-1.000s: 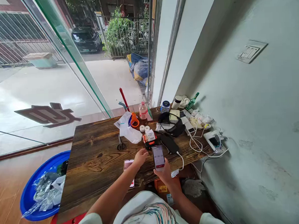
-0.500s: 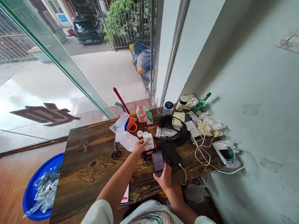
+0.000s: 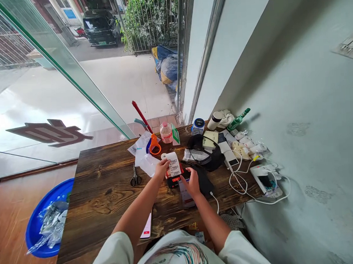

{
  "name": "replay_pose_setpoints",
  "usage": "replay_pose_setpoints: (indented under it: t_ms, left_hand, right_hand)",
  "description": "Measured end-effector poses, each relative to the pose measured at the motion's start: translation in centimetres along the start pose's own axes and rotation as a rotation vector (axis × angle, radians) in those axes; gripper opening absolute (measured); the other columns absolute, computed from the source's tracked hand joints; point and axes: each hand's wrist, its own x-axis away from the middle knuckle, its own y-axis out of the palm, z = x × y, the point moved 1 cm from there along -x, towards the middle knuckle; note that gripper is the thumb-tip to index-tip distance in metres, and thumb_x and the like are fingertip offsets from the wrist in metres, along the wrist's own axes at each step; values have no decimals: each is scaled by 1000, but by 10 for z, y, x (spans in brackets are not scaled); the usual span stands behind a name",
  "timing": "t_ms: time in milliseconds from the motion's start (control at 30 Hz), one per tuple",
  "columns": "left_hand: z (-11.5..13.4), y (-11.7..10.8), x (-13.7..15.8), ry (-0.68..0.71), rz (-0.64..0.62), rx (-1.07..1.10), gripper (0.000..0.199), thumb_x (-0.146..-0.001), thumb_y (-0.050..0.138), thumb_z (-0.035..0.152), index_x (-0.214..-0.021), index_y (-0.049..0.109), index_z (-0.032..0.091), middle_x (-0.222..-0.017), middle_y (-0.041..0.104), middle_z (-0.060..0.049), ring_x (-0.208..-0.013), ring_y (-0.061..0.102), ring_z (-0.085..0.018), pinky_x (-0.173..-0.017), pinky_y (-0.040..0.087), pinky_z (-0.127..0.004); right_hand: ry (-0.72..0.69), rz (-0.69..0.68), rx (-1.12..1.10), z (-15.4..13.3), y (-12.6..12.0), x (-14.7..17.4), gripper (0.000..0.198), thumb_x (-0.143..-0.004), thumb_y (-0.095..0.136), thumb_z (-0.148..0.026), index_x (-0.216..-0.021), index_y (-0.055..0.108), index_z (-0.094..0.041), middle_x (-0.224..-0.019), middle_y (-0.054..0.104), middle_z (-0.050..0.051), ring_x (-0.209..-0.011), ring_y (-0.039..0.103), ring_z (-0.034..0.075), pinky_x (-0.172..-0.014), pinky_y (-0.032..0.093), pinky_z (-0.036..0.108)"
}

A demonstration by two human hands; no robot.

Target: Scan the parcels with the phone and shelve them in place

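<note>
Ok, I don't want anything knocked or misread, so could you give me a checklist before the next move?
1. Left hand holding the label strip: ok.
2. Numbers 7002, 7003 and 7005 readable: ok.
3. Phone screen uncovered: not ok, the right hand partly hides it.
4. Right hand off the black-and-red device: cannot tell.
5. Scissors apart from both hands: ok.

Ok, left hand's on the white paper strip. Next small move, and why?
I'd probably close the right hand on the right side of the red-and-black boxy device, to steady it: the left hand grips the left edge of the white paper strip with printed numbers over that device, while the right hand is open close by.
</note>
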Motion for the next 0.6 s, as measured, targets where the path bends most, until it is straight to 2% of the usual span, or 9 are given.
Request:
replay_pose_setpoints:
  t_ms: [100, 200, 333, 467, 600]
  left_hand:
    - [-2, 3, -3, -25, 57, 12, 22, -92, 64, 22, -111, 65, 12, -97, 71, -5, -83, 68, -14, -79, 58, -32]
    - [-2, 5, -5, -36, 98, 19, 22, -94, 62, 23, -113, 63, 12, -99, 69, -6, -82, 67, -14, -76, 58, -31]
    - [-3, 5, -6, -27, 116, 2, 23, -93, 64, 24, -113, 62, 12, -98, 68, -5, -80, 66, -13, -71, 57, -28]
    - [-11, 3, -4, -3, 145, -38, 23, -90, 67, 21, -110, 60, 12, -89, 65, -2, -74, 63, -12, -64, 54, -25]
    - [-17, 2, 2, 33, 90, -51, 23, -86, 71, 21, -102, 58, 13, -86, 65, -1, -72, 63, -12, -65, 54, -26]
  right_hand:
    - [-43, -135, -68, 0, 2, -23, 44, -93, 64, -46, -128, 56, -20, -119, 63, 10, -110, 61, 28, -91, 56, 50]
    - [-60, -200, -120, 1, 4, -32, 48, -93, 65, -45, -133, 53, -20, -118, 64, 10, -110, 62, 28, -91, 56, 51]
    - [-23, -186, -180, 2, 9, -36, 46, -93, 65, -43, -131, 54, -19, -118, 64, 10, -105, 64, 27, -87, 58, 48]
    - [-14, -160, -246, 1, 12, -42, 31, -97, 61, -40, -116, 61, -16, -102, 68, 6, -88, 67, 20, -77, 60, 39]
    - [-61, -134, -260, -5, 9, -52, 27, -98, 59, -40, -111, 63, -16, -96, 68, 4, -81, 67, 18, -74, 60, 37]
